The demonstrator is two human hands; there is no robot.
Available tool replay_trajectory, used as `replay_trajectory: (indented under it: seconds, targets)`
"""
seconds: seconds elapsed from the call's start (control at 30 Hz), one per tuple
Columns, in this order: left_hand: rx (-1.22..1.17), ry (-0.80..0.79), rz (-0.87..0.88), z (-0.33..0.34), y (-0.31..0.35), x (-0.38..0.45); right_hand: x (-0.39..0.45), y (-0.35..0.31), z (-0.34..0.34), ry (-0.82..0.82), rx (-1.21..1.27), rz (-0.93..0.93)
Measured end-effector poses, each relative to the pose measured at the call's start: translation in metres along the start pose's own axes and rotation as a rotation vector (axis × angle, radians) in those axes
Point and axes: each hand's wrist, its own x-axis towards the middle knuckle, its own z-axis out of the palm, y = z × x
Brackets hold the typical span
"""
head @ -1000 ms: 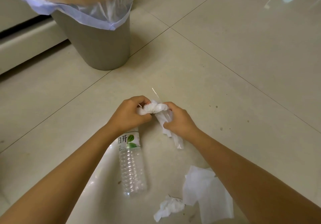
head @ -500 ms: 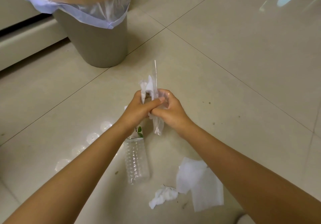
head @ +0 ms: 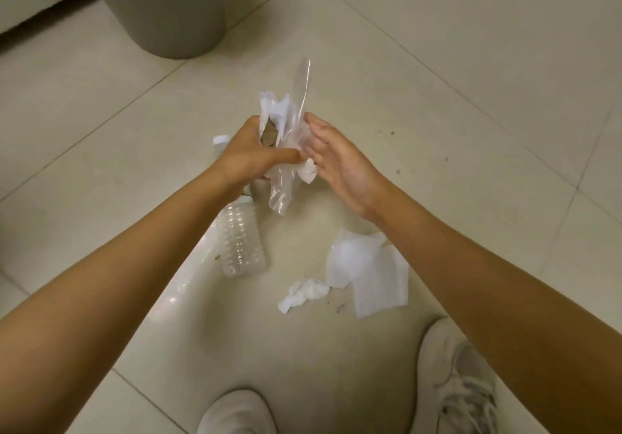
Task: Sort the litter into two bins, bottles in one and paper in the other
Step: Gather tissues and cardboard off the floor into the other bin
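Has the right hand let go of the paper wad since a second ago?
Yes. The right hand has opened and drawn off rightward from the paper wad, which the left hand grips above the bottle on the floor.

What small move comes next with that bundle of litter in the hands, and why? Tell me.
Probably carry the bundle up to the grey bin ahead. The left hand grips the crumpled paper and clear plastic, and the right hand lies open beside it. The bottle and tissues lie on the floor.
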Motion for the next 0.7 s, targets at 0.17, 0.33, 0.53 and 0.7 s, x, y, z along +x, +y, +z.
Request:
replay_trajectory:
  seconds: [0.17,0.33,0.53,0.7]
  targets:
    - [0.079,-0.019,-0.065,-0.004,-0.007,-0.002,-0.046,0.047,-0.012,0.58,-0.349,-0.084]
    - [0.137,-0.063,-0.055,0.0,-0.009,-0.01,-0.097,0.106,-0.019,0.706,-1.0,0.3]
    - [0.169,-0.092,-0.055,0.002,-0.013,-0.019,-0.115,0.142,0.006,0.548,-0.858,0.477]
    - [0.151,-0.097,-0.043,-0.002,-0.014,-0.024,-0.111,0.153,0.036,0.447,-1.002,0.276]
